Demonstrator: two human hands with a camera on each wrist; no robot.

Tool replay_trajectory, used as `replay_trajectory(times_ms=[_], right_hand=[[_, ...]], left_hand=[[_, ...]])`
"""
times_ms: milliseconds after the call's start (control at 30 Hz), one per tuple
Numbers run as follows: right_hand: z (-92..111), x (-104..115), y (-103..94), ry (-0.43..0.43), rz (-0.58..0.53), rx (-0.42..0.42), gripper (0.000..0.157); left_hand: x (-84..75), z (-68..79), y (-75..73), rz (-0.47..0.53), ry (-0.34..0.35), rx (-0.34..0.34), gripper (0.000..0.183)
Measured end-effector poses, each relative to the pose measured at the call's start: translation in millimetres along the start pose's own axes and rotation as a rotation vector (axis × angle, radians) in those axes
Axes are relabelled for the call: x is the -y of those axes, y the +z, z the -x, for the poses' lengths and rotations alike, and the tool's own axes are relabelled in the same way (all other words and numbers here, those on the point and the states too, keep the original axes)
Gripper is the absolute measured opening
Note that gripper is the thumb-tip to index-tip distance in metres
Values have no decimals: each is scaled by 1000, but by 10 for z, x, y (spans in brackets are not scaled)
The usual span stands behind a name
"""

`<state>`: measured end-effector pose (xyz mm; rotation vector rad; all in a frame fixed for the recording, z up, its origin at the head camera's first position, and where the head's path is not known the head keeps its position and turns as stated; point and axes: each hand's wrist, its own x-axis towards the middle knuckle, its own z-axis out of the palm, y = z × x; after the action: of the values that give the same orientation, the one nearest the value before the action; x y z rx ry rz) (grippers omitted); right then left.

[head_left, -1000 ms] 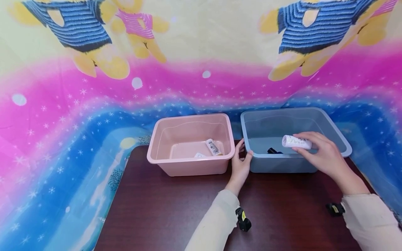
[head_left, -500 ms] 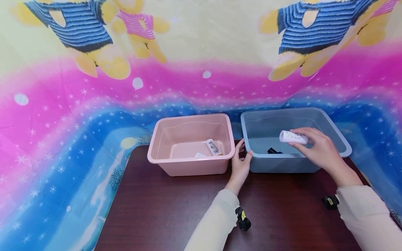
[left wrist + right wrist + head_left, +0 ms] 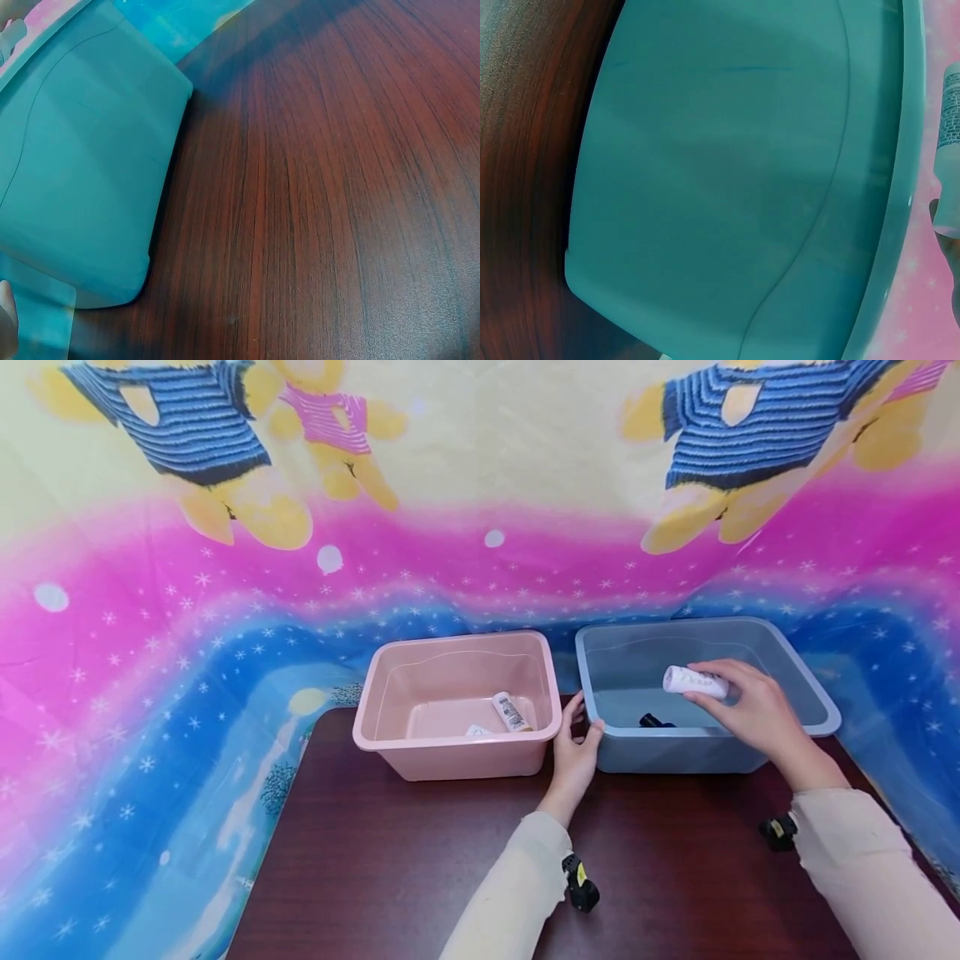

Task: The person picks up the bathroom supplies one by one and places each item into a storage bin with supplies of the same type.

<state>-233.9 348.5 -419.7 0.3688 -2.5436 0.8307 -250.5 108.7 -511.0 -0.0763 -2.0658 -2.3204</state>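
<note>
My right hand (image 3: 750,703) pinches a small white bottle (image 3: 696,682) with dark lettering and a pale lilac end between thumb and fingers. It holds the bottle on its side above the blue-grey bin (image 3: 675,752). In the right wrist view, the bottle (image 3: 950,150) shows fine print, with a fingertip against it. My left hand (image 3: 576,752) grips the front left corner of the blue-grey bin, thumb at its rim and fingers along its side. Inside that bin lies a small black object (image 3: 656,721), partly hidden by the front wall.
A pink bin (image 3: 465,760) stands left of my left hand. It holds a white printed tube (image 3: 512,712) and a white item (image 3: 477,730), partly hidden by the rim. Both bins stand on a dark wooden table (image 3: 420,860), with a patterned cloth (image 3: 450,560) behind.
My right hand has shifted a little left and away from me with the white bottle, whose lettering has turned into clearer view. My left hand and both bins have not moved.
</note>
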Motion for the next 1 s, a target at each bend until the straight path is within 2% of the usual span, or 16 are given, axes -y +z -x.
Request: replay_trajectory(times_ms=[467, 1000], right_hand=[[-65, -81, 30, 99, 36, 86, 46], [-139, -189, 117, 118, 26, 135, 46]], left_hand=[[-6, -1, -4, 10, 0, 1, 50], [-29, 12, 3, 9, 3, -3, 49]])
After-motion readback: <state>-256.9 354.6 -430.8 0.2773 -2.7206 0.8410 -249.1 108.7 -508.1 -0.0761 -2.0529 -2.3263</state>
